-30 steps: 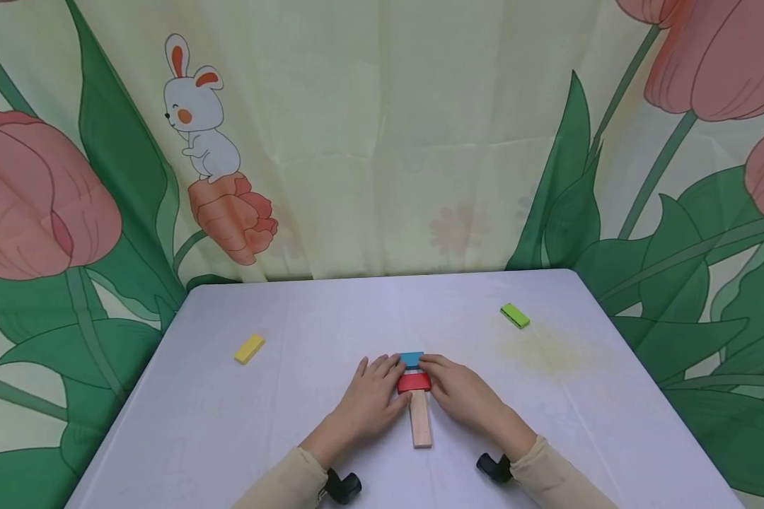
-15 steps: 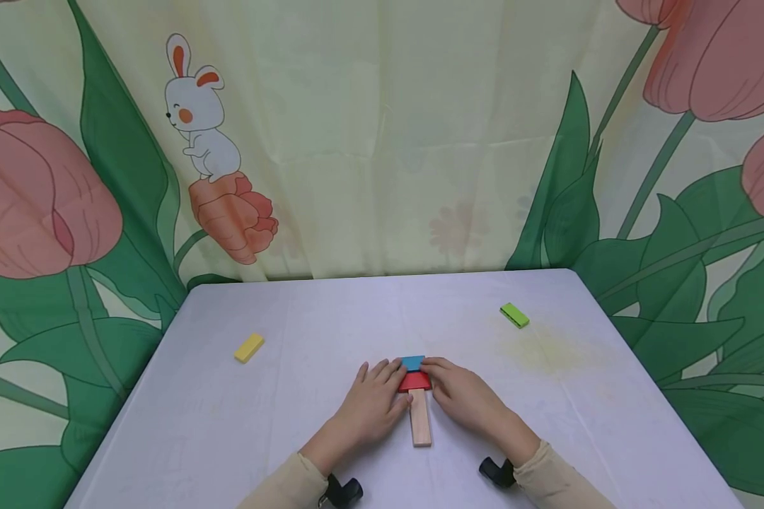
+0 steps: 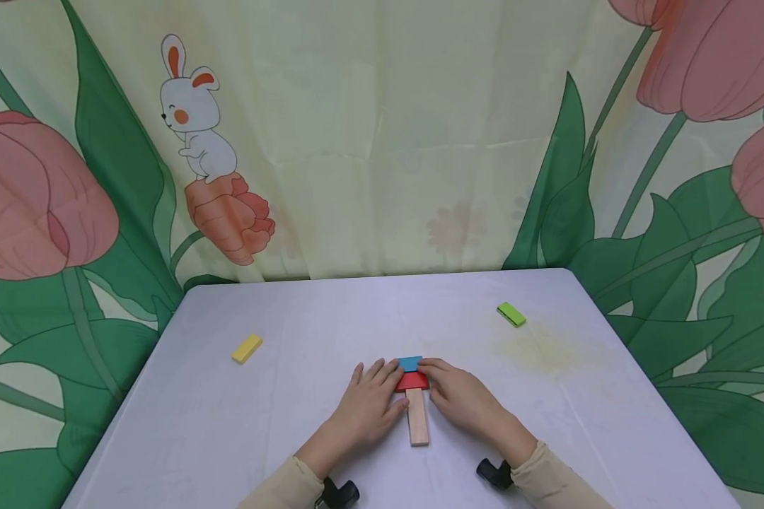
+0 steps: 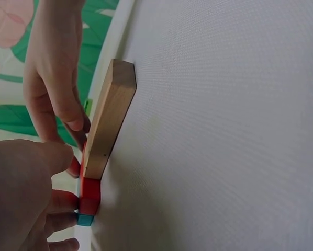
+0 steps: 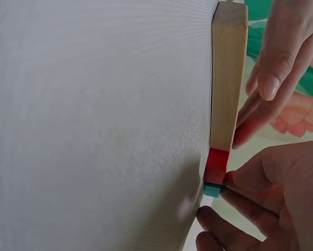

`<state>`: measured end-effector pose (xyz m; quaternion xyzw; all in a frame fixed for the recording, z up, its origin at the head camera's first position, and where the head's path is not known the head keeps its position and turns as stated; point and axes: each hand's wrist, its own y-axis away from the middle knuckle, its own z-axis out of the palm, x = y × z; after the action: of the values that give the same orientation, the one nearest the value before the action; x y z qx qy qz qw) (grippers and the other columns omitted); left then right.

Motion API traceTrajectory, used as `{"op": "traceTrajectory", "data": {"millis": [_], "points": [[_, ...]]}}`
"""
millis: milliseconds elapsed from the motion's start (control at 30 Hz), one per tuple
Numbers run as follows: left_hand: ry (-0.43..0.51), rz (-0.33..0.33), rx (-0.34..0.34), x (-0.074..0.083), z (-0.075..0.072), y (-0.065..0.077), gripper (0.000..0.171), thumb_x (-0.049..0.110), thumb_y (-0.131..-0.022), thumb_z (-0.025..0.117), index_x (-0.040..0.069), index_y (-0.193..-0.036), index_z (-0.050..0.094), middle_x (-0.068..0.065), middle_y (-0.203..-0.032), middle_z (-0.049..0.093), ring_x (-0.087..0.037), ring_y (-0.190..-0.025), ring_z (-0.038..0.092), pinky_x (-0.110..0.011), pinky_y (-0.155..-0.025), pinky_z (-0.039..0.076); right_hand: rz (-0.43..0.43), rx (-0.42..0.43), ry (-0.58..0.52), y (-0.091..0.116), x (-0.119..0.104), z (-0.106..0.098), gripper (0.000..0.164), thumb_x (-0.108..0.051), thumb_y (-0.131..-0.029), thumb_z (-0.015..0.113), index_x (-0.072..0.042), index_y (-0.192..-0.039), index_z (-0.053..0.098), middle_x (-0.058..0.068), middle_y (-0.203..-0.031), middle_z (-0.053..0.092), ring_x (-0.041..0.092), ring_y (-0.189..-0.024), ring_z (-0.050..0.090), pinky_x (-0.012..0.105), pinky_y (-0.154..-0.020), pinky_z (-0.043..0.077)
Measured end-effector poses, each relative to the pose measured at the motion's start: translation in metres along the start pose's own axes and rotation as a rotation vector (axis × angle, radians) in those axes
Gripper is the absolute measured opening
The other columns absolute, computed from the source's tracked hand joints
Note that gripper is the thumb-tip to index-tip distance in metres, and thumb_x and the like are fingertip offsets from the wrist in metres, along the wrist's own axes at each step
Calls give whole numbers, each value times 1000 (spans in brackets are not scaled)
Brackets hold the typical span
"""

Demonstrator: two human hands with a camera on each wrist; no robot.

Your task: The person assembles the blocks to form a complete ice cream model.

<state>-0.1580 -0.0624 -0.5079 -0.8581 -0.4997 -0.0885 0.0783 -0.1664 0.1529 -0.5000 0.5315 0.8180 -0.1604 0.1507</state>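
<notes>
At the middle of the table, a plain wooden block (image 3: 417, 418), a red trapezoid block (image 3: 412, 382) and a blue block (image 3: 410, 364) lie flat in one line. The blue block sits against the red one's far side, and the wooden block meets its near side. My left hand (image 3: 366, 403) lies along the left of the row, fingertips at the red and blue blocks, thumb beside the wooden block. From the right, my right hand (image 3: 465, 397) touches the blue block's corner with its fingers. In the right wrist view, its thumb is at the red block (image 5: 216, 166).
A yellow block (image 3: 247, 348) lies to the left on the white table (image 3: 331, 311). Farther back on the right is a green block (image 3: 511, 314). Behind the table hangs a curtain (image 3: 369, 141) printed with tulips and a rabbit.
The blue block has slid toward the red block, and the gap between them has closed. Both hands have stayed beside the row with only slight finger movement.
</notes>
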Motion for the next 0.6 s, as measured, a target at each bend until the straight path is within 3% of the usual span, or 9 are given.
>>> {"op": "traceTrajectory", "data": {"millis": [600], "points": [[-12, 2, 2, -1, 2, 3, 64, 48, -103, 55, 11, -154, 48, -5, -163, 44, -32, -152, 37, -63, -122, 27, 6, -4, 6, 2, -2, 2, 41, -12, -98, 62, -11, -139, 65, -2, -148, 60, 22, -131, 63, 44, -106, 53]]}}
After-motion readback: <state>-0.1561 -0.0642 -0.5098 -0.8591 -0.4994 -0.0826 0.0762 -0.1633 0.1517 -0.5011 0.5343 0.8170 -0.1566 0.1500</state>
